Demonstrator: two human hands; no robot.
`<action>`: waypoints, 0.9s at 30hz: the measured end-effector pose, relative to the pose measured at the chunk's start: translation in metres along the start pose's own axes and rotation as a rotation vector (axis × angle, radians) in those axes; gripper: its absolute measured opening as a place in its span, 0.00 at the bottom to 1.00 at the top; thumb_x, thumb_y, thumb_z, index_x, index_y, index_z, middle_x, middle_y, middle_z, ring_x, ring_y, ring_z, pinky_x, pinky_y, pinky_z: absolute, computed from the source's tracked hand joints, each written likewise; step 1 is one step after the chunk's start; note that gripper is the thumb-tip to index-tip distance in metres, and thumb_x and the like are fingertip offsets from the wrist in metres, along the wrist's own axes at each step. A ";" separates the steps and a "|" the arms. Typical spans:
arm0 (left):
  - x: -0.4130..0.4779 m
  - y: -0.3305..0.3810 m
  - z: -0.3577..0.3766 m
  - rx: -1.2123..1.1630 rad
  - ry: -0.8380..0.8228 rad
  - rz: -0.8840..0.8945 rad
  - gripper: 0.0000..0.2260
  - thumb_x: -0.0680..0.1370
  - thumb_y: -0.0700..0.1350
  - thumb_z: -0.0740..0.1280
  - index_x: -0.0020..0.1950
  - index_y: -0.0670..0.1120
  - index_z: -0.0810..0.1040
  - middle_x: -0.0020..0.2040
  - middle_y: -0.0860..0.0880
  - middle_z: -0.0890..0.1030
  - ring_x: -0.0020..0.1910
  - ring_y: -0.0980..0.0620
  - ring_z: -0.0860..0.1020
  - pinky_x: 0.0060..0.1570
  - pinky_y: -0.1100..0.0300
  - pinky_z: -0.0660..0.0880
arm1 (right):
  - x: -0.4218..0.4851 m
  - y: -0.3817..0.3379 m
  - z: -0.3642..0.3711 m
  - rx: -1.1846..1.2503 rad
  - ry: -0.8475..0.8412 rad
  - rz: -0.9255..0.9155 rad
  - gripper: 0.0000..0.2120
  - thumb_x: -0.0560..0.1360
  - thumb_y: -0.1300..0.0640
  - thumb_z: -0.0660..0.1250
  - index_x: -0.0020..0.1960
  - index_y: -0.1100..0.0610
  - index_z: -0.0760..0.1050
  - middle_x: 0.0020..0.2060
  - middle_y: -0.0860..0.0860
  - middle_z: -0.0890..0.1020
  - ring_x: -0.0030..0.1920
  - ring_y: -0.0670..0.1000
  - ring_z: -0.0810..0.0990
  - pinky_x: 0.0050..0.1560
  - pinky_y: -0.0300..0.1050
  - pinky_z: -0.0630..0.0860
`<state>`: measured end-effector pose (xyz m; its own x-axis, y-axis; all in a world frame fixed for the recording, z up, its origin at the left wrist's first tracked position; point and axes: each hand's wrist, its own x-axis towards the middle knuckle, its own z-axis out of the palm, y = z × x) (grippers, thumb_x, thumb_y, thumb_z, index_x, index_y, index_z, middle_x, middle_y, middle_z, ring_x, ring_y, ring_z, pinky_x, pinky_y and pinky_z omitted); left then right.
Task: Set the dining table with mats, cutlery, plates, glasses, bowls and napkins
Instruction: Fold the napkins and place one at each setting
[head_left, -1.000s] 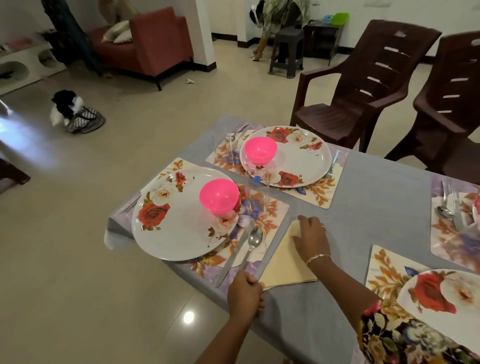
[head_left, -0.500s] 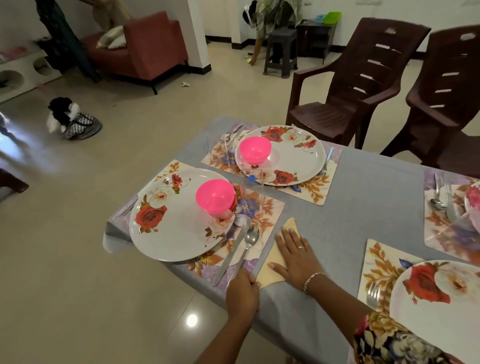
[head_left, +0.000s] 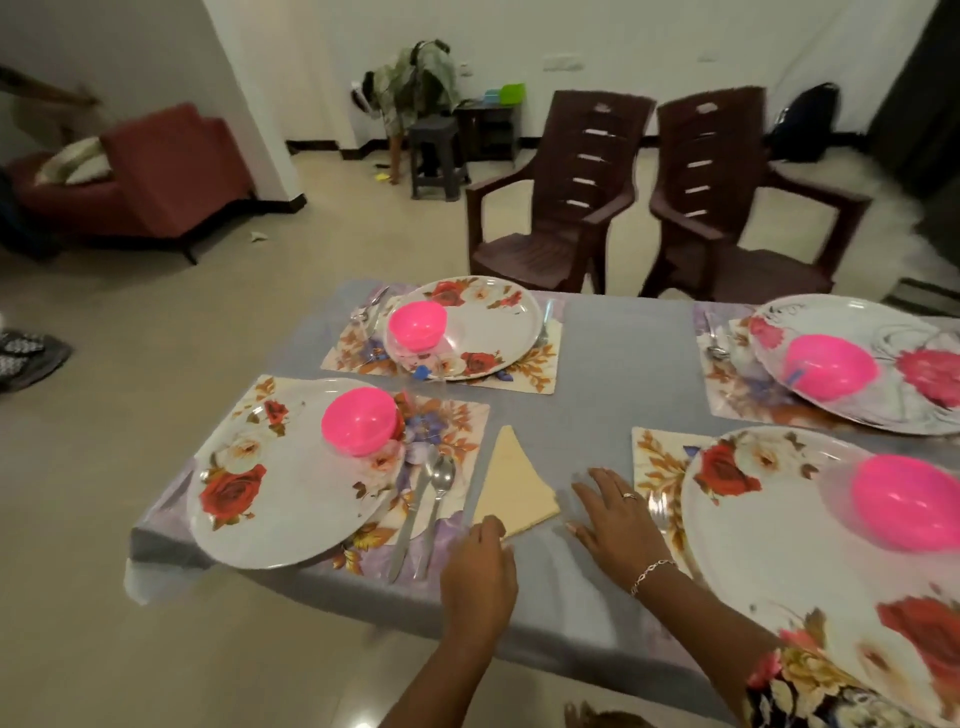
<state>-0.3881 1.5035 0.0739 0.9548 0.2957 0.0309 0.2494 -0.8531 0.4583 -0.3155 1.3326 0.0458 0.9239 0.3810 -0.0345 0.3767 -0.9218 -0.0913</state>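
At 6 o'clock of folded yellow napkin (head_left: 511, 486), our left hand (head_left: 480, 569) on its corner, grip we cannot tell, right hand (head_left: 615, 522) spread flat at 3 o'clock

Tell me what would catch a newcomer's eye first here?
Four hot-pink bowls stand out, each sitting on a flowered plate. Between the near settings lies a cream napkin folded in a triangle, the left hand at its near corner and the right hand flat beside it.
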 end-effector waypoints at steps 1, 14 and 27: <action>-0.002 0.009 0.002 0.026 0.015 0.076 0.10 0.74 0.48 0.69 0.55 0.50 0.76 0.49 0.53 0.81 0.47 0.56 0.79 0.44 0.67 0.73 | -0.011 0.005 0.000 0.005 0.015 0.030 0.24 0.59 0.45 0.78 0.51 0.55 0.79 0.51 0.57 0.82 0.49 0.58 0.83 0.45 0.51 0.80; -0.061 0.174 0.085 -0.103 -0.323 0.621 0.11 0.73 0.45 0.72 0.54 0.46 0.78 0.50 0.48 0.81 0.47 0.48 0.80 0.43 0.59 0.77 | -0.177 0.141 -0.023 0.018 0.385 0.416 0.24 0.55 0.53 0.80 0.47 0.51 0.77 0.47 0.52 0.81 0.47 0.54 0.82 0.42 0.45 0.79; -0.204 0.430 0.219 -0.241 -0.488 0.987 0.11 0.75 0.51 0.59 0.56 0.52 0.72 0.50 0.52 0.78 0.50 0.53 0.77 0.48 0.63 0.72 | -0.390 0.373 -0.027 -0.133 0.408 0.714 0.21 0.55 0.50 0.80 0.44 0.51 0.78 0.43 0.50 0.81 0.40 0.50 0.82 0.36 0.40 0.78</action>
<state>-0.4400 0.9824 0.0699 0.6911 -0.7074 0.1480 -0.6372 -0.4997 0.5868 -0.5339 0.8380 0.0519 0.8856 -0.3303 0.3265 -0.3276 -0.9426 -0.0650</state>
